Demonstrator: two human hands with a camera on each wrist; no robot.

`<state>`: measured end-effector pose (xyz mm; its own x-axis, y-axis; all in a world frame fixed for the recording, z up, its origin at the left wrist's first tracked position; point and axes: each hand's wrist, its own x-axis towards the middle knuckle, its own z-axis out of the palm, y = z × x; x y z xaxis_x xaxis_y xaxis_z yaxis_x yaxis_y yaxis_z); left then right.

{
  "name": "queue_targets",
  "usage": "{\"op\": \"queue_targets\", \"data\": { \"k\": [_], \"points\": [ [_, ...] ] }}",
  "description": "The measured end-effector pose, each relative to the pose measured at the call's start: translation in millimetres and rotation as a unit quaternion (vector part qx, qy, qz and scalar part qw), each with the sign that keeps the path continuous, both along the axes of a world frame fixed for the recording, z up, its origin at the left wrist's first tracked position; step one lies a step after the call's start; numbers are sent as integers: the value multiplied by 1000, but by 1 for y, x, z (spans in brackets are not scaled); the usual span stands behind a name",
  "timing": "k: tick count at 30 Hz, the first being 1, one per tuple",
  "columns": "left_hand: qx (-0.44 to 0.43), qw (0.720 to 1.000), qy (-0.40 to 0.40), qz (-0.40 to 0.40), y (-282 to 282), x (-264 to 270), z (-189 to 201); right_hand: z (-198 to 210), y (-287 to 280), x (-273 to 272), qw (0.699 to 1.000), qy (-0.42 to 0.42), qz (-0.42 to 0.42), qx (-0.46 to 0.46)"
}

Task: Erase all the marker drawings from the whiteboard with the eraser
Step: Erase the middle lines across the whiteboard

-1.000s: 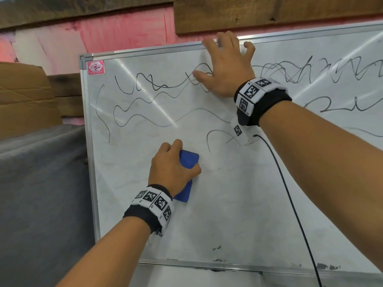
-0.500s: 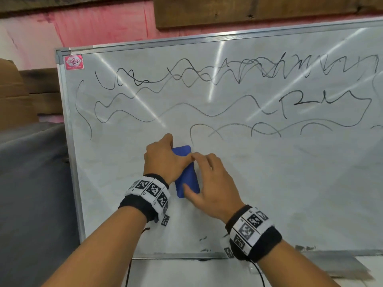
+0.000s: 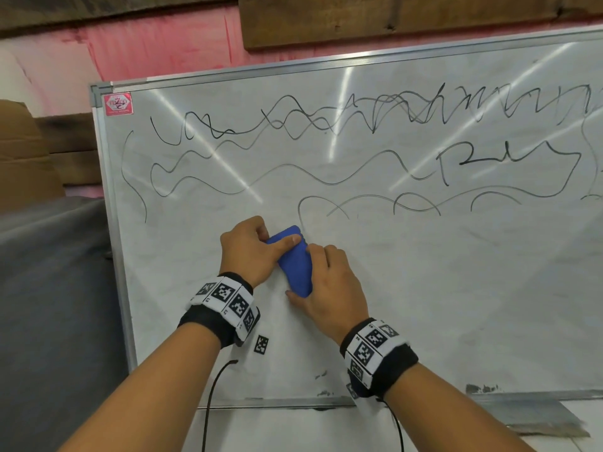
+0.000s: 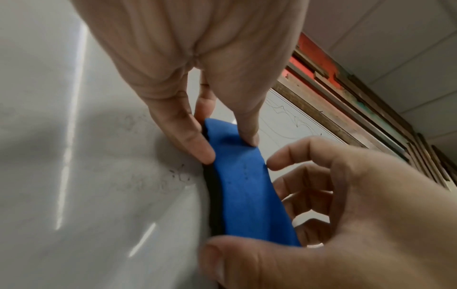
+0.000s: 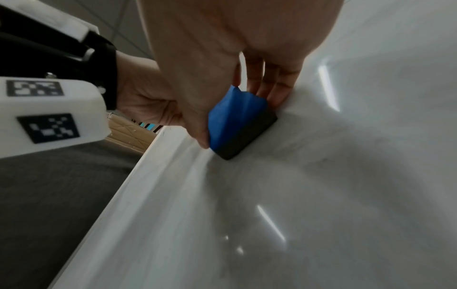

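Observation:
The whiteboard point(image 3: 424, 288) leans against the wall. Black wavy marker lines point(image 3: 293, 171) cross its upper half, and the lower half is wiped pale. A blue eraser point(image 3: 295, 265) with a black felt face point(image 5: 247, 135) lies against the board near its middle left. My left hand point(image 3: 274, 238) pinches the eraser's upper end between thumb and fingers point(image 4: 197, 148). My right hand point(image 3: 313, 272) grips its lower part, thumb at the bottom end and fingers along the right side. The eraser point(image 4: 247, 185) shows between both hands in the left wrist view.
A grey cloth-covered surface point(image 3: 49, 305) stands left of the board's metal frame point(image 3: 111, 256), with cardboard point(image 3: 19, 151) behind it. Wooden planks point(image 3: 391, 21) run above. A red sticker point(image 3: 118, 104) marks the top left corner. Dark smudges point(image 3: 321, 375) sit near the bottom edge.
My right hand left the top of the board, came down and took hold of the eraser's lower part. The left hand stayed on the eraser, which now tilts a little.

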<state>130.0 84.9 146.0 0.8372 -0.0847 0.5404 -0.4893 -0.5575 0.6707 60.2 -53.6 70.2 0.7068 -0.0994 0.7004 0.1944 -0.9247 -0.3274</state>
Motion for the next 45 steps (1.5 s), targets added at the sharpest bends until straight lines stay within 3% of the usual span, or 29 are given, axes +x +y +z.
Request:
{"op": "queue_targets", "data": {
  "k": [5,11,17,20,24,29,34,39,43,45],
  "points": [
    [-56,997,17,-55,14,6,-1,2,-4,1,999,-28,-24,-22],
    [95,979,-178,18,27,8,1,19,-29,-5,994,-70,-39,-78],
    [280,939,-195,50,25,6,-10,-4,-32,-24,995,-50,-24,-88],
    [328,928,-165,53,23,5,-16,23,-39,-15,994,-77,-39,-65],
    [335,926,-164,59,21,5,-18,57,-40,0,993,-99,-41,-58],
    [328,928,-165,60,20,8,-21,28,-37,-14,992,-79,-15,-101],
    [326,930,-161,63,18,5,-20,56,-38,-2,992,-97,-36,-77],
    [328,929,-161,64,15,3,-25,26,-49,-18,993,-83,-29,-82],
    [334,925,-172,51,3,-3,-25,36,-70,-19,991,-112,-66,-30],
    [335,923,-186,45,-5,-5,-22,37,-68,-20,992,-103,-52,-46]
  ]
}}
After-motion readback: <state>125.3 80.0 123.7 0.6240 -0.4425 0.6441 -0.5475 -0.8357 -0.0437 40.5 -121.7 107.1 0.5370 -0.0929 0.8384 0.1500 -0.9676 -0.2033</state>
